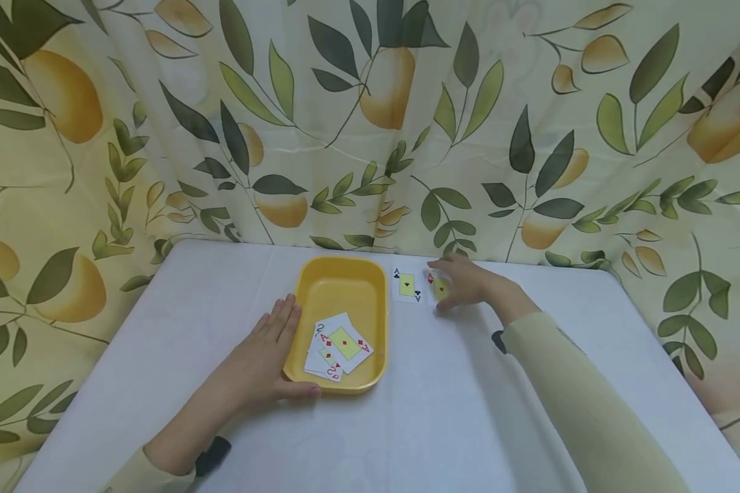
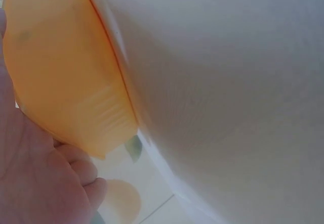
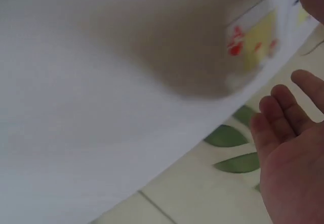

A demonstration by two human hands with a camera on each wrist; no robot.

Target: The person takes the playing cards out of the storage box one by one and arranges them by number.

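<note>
My left hand (image 1: 262,356) rests against the left rim of a yellow plastic tray (image 1: 345,266), fingers straight along the side and thumb at the near edge. In the left wrist view, that hand's fingers (image 2: 83,171) show beside the tray's wall (image 2: 66,67). An ace of diamonds (image 1: 345,342) lies face up in the tray, overlapping other cards marked with a 2. Over an ace of hearts (image 1: 440,289) on the table, my right hand (image 1: 465,282) has its fingers extended and spread. Left of that card lies a black-suited ace (image 1: 407,286), seemingly clubs.
A white cloth covers the table (image 1: 444,418). Behind its far edge hangs a curtain (image 1: 358,137) printed with leaves and orange fruit. Both cards outside the tray lie near that far edge, to the right of the tray.
</note>
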